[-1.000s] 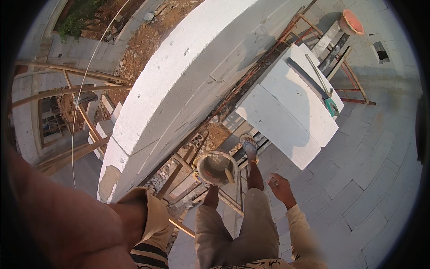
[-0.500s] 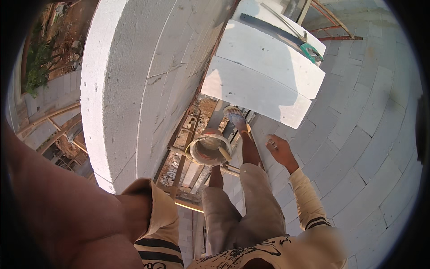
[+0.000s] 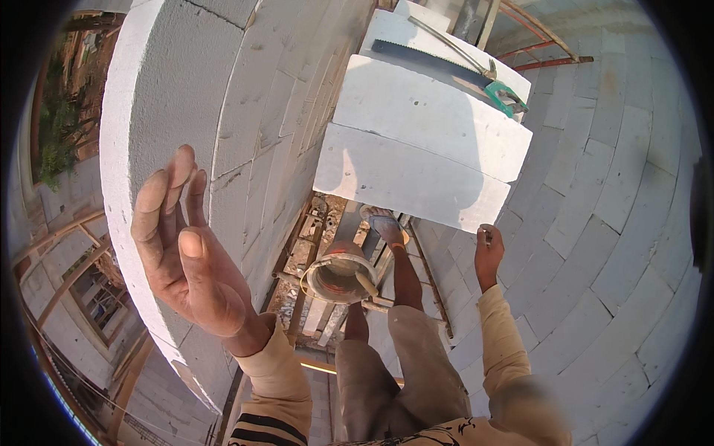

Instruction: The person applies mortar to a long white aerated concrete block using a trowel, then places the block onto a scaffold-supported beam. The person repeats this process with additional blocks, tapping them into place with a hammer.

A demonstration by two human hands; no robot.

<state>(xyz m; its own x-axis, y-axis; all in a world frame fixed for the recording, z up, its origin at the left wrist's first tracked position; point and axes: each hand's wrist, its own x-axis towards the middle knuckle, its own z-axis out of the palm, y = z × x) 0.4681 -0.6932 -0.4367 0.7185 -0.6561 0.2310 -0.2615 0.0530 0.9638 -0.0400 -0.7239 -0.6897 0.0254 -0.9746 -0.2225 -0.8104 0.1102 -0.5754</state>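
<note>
My left hand (image 3: 197, 253) is raised in front of the pale block wall (image 3: 245, 126), palm turned up, its fingers apart and slightly bent, with nothing in it. My right hand (image 3: 489, 256) is closed beside the near right corner of a large white block (image 3: 409, 175). Something small may be between its fingertips, but I cannot make it out, nor whether the hand touches the block. Behind that block lie more white blocks (image 3: 439, 111). On them rests a handsaw (image 3: 439, 63) with a green handle, next to a long thin metal tool (image 3: 454, 44).
A bucket (image 3: 342, 279) with grey residue and a handled tool (image 3: 366, 282) in it stands by my feet on scaffold planks (image 3: 320, 316). Rubble shows through the gaps. Another block wall (image 3: 587, 275) rises on the right. Red metal bars (image 3: 554, 63) stand at the far right.
My left arm has swung from close to the camera, bringing the left hand into view before the wall. My right hand has moved right to the block's corner. The view has shifted slightly.
</note>
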